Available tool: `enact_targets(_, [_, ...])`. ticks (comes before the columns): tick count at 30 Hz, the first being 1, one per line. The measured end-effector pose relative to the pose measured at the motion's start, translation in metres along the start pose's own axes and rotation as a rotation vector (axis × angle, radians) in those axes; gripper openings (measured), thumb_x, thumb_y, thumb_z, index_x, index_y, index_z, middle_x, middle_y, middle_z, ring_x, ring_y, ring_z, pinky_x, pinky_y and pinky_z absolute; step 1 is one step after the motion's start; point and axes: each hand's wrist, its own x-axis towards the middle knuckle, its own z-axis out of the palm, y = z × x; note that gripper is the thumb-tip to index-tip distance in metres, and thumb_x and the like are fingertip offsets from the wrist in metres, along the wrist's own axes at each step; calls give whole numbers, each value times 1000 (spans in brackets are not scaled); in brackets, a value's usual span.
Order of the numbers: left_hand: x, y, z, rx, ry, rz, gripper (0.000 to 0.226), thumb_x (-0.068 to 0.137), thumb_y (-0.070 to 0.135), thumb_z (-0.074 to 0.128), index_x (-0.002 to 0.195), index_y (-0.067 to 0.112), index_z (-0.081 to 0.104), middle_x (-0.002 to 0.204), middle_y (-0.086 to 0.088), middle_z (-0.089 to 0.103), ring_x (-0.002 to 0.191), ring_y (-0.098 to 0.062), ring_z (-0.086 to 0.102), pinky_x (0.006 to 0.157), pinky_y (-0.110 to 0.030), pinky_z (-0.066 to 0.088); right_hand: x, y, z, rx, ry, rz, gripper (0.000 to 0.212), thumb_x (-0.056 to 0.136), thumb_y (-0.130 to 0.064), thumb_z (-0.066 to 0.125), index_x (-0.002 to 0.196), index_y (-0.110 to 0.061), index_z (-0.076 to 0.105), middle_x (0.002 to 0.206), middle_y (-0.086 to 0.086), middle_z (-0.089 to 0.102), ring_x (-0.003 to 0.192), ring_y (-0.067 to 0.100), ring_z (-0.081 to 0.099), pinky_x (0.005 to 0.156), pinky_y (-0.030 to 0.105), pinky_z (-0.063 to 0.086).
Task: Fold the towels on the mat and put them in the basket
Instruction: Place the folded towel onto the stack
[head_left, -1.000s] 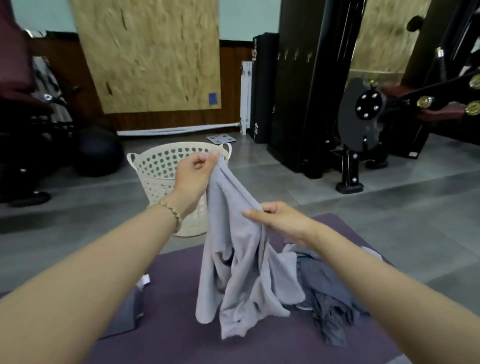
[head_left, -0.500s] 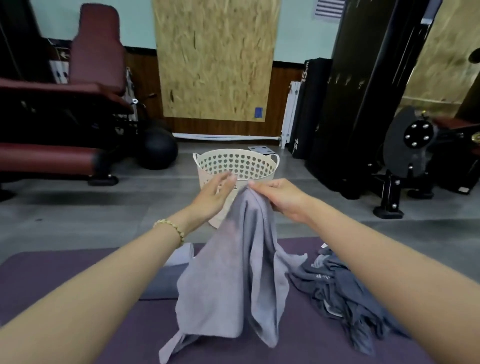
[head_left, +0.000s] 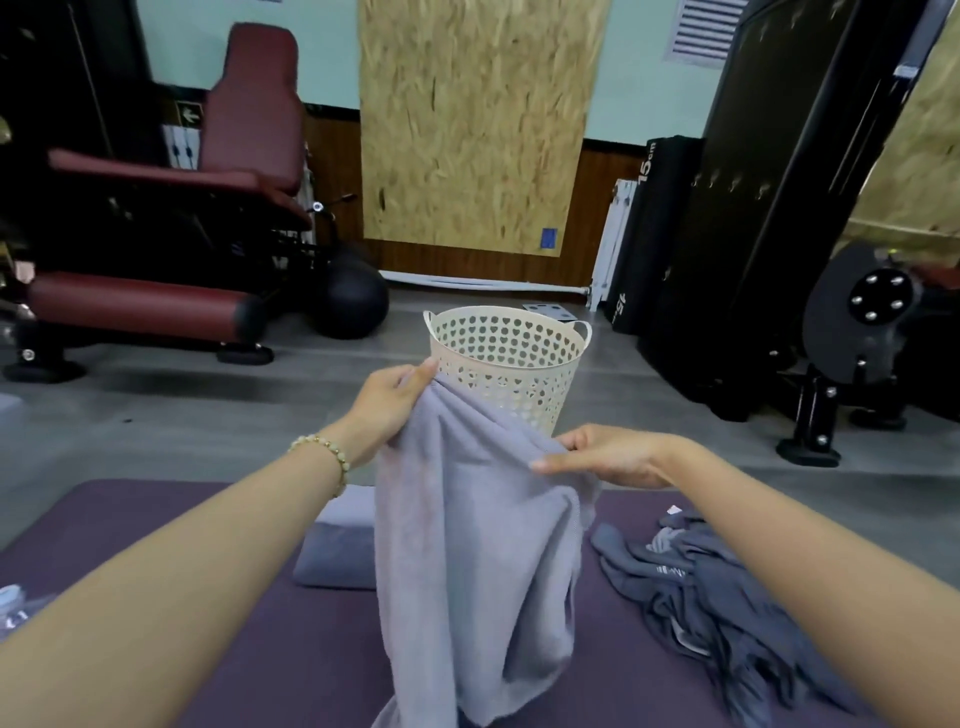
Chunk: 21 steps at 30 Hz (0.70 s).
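Note:
A light lilac-grey towel (head_left: 472, 561) hangs in front of me over the purple mat (head_left: 234, 649). My left hand (head_left: 387, 402) grips its top corner, held high. My right hand (head_left: 608, 454) pinches the top edge lower and to the right. A folded grey towel (head_left: 337, 551) lies on the mat behind the hanging one. To the right, a pile of darker grey towels (head_left: 727, 603) lies crumpled on the mat. The cream perforated basket (head_left: 511, 364) stands on the floor just beyond the mat, behind my hands.
A dark red gym bench (head_left: 156, 249) and a black ball (head_left: 350, 301) stand at the left. Black gym machines (head_left: 779, 208) fill the right side. Grey floor lies between mat and basket. Something white and grey (head_left: 15, 608) lies at the mat's left edge.
My hands have spread apart along the towel's top edge: left stays high, right slid down and right. The view shifted so the basket sits centred behind the towel.

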Motion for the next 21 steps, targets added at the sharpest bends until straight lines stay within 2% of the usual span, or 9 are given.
enact_targets(4, [1,-16,-14,-93,116,-89,44,93,51,49,71,13,45,71,-4,43,67,-15,39,56,-23,33,-8,-11,-4,-29,-101,94,14,86,-19,66,99,-13,67,94,0,74,81,13,71,70,26,58])
enact_targets(7, [5,-24,-29,-158,239,-130,41,94,52,47,85,12,53,81,-8,49,76,-17,44,63,-29,37,-9,-16,-4,-119,-103,139,32,73,-29,73,98,-10,67,92,-2,75,84,10,70,80,22,55])
enact_targets(9, [7,-29,-40,-132,251,-155,41,95,52,44,89,12,54,86,-7,52,81,-18,47,67,-29,39,-9,-17,-5,-73,11,104,43,67,-34,76,98,-6,67,88,-1,75,80,9,70,76,19,55])
enact_targets(12, [1,-26,-40,-33,45,-227,58,94,60,34,115,13,61,119,-5,61,111,-23,56,98,-37,44,-6,-23,-2,120,211,-67,18,80,-26,71,88,-10,67,82,-1,75,74,7,70,65,16,53])
enact_targets(14, [-10,-14,-25,86,-151,-182,67,95,61,25,133,12,50,136,-7,53,122,-20,50,100,-34,42,-1,-33,1,116,261,-152,11,84,-22,69,89,-13,68,84,-2,74,76,5,69,66,15,52])
enact_targets(16, [-28,10,-2,81,-369,-108,68,95,61,20,141,17,41,141,2,49,121,-4,44,99,-23,33,0,-47,6,82,220,-187,8,84,-17,69,91,-13,69,83,-4,74,76,4,69,66,14,52])
enact_targets(17, [-33,19,10,24,-472,-85,69,92,65,20,140,22,43,141,5,49,123,-2,42,103,-23,30,0,-53,7,52,172,-184,12,84,-14,68,95,-11,69,85,-3,75,79,4,69,69,15,53])
enact_targets(19, [-39,32,26,-98,-593,-103,67,85,70,26,127,27,56,131,5,58,121,-8,51,106,-28,37,-3,-60,10,-18,87,-157,20,83,-9,68,103,-6,68,93,0,74,87,8,69,78,18,54])
enact_targets(21, [-40,38,31,-49,-589,-69,51,86,66,37,103,27,65,100,8,68,95,-7,61,87,-22,48,-7,-57,9,-32,96,-166,19,83,-8,69,102,-9,69,94,0,74,89,9,68,78,17,53])
